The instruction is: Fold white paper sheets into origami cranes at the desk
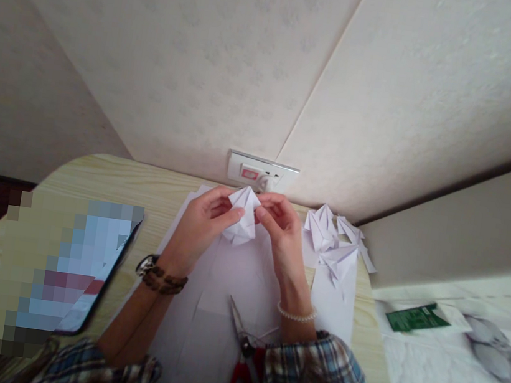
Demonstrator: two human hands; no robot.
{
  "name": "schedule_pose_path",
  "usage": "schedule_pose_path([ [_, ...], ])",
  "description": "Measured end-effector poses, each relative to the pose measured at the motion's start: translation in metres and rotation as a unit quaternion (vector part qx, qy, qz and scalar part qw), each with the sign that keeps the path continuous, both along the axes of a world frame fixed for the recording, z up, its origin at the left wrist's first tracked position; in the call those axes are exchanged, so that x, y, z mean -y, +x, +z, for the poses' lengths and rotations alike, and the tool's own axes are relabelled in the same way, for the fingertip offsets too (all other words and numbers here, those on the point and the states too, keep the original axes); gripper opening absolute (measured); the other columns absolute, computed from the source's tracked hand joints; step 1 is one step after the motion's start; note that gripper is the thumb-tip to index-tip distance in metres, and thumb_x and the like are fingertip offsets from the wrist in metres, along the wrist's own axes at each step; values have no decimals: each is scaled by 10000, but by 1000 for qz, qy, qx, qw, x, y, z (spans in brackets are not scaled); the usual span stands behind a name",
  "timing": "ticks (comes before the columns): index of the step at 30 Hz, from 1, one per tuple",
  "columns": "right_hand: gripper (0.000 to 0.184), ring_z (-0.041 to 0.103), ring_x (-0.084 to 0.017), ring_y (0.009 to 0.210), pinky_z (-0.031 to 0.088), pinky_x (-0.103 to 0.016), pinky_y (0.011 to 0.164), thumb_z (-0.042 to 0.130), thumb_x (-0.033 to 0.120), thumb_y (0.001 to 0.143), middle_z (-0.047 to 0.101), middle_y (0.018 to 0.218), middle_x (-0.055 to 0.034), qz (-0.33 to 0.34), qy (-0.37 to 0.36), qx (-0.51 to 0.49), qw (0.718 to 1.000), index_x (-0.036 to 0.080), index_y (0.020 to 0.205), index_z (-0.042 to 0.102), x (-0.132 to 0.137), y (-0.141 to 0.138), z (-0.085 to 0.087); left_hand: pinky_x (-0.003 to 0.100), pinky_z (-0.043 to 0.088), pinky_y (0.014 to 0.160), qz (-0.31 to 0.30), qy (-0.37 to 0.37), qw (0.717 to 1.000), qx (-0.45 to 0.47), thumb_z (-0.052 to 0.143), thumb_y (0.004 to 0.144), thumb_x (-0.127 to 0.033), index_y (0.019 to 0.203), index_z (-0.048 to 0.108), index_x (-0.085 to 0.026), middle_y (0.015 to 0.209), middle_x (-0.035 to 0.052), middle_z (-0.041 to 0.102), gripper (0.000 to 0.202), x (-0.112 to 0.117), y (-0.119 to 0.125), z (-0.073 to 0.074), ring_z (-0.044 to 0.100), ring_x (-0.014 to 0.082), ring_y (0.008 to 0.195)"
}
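A folded piece of white paper [244, 221], pleated at its top, is held up between my two hands above the table. My left hand [211, 211] pinches its left side, thumb across the front. On the other side my right hand [282, 220] grips the right edge between thumb and fingers. White paper sheets [229, 282] lie beneath my forearms. Scissors [245, 344] with red handles rest on them near my right sleeve, which partly covers them. Several folded paper pieces [331, 242] are heaped to the right of my right hand.
A tablet or phone [86, 295], partly blurred out, lies on the wooden table [92, 176] at the left. Behind my hands a wall socket [262, 172] holds a plug. A green packet [418, 318] lies on a white surface at the right.
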State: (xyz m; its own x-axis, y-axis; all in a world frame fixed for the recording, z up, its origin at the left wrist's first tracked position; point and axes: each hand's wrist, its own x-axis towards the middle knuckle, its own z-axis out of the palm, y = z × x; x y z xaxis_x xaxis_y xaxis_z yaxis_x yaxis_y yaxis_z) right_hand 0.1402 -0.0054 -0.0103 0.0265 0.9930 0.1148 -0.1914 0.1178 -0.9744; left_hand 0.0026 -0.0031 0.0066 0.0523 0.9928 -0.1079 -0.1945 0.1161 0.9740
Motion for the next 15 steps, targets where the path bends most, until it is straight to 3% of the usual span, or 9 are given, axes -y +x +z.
schedule_pose_path([
  [8, 170, 533, -116, 650, 455, -252, 656, 669, 328, 788, 575, 667, 39, 19, -23, 8, 1000, 202, 701, 594, 0, -2, 0, 249, 481, 676, 4, -5, 1000, -7, 796, 630, -299, 870, 692, -171, 814, 17, 727, 291, 1, -1, -1, 647, 184, 766],
  [15, 169, 508, -106, 640, 415, -243, 643, 679, 329, 784, 558, 677, 47, 34, -16, -6, 999, 202, 718, 589, 1, -2, 2, 233, 461, 644, 0, -11, 1000, 1, 788, 649, -294, 815, 696, -167, 761, 4, 706, 228, 2, -1, 0, 620, 155, 704],
])
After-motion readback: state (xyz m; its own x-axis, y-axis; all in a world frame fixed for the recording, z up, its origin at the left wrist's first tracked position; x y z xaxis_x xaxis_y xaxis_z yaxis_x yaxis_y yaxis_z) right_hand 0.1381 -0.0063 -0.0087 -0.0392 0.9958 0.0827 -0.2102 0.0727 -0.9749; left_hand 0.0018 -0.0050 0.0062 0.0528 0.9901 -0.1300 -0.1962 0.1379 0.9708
